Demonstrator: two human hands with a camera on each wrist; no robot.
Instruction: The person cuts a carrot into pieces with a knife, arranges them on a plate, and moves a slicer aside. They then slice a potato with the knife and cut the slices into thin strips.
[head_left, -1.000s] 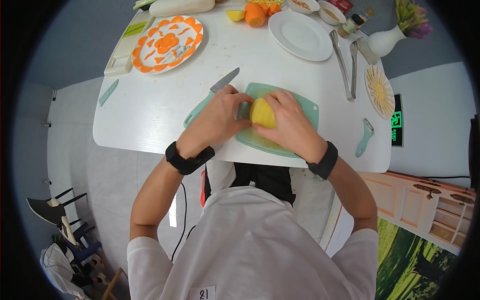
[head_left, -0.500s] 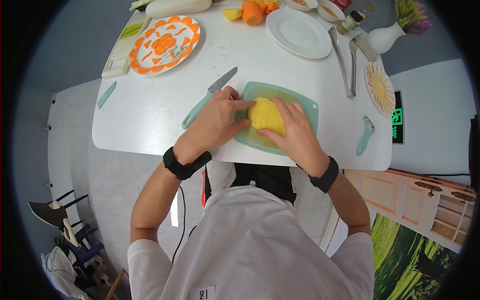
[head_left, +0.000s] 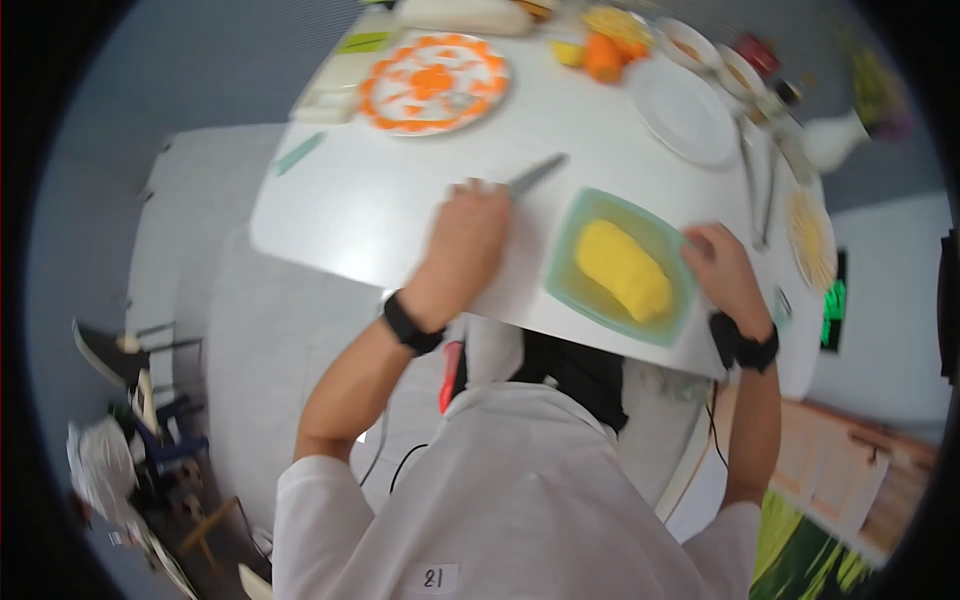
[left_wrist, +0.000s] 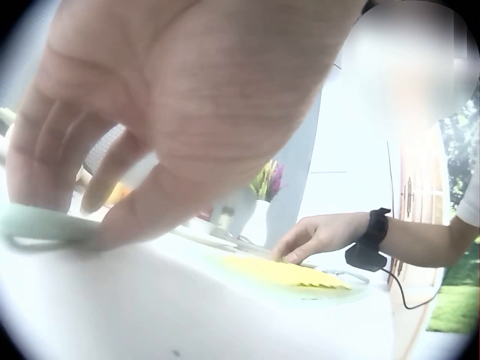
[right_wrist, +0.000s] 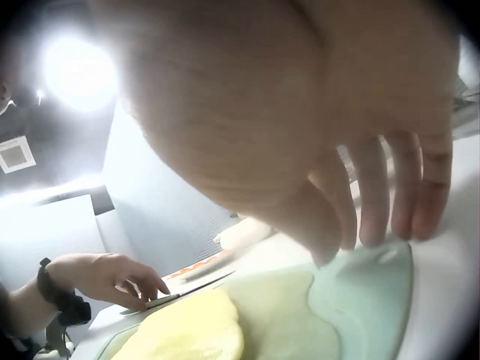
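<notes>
On the green cutting board [head_left: 572, 283] lies a peeled yellow potato [head_left: 625, 270], its slices leaning over in an overlapping row; their stepped edges show in the left wrist view. My left hand [head_left: 468, 243] is left of the board, over the green-handled knife [head_left: 538, 175]. In the left wrist view its thumb and fingers pinch the knife's green handle [left_wrist: 45, 225]. The blade points away across the table. My right hand [head_left: 722, 270] is at the board's right edge, fingers extended downward and holding nothing. Its fingertips [right_wrist: 373, 236] come right at the board's edge in the right wrist view.
A plate decorated with orange pieces [head_left: 435, 85] stands at the back left. Farther right are a carrot [head_left: 603, 58], a white plate [head_left: 685, 112], small bowls [head_left: 688, 45], metal tongs [head_left: 765, 195] and a white vase [head_left: 835, 142]. A green knife cover [head_left: 299, 153] lies left.
Both hands have left the potato, which now lies spread lengthwise on the board. The left hand has moved left to the knife and grips its handle; the right hand has moved to the board's right edge.
</notes>
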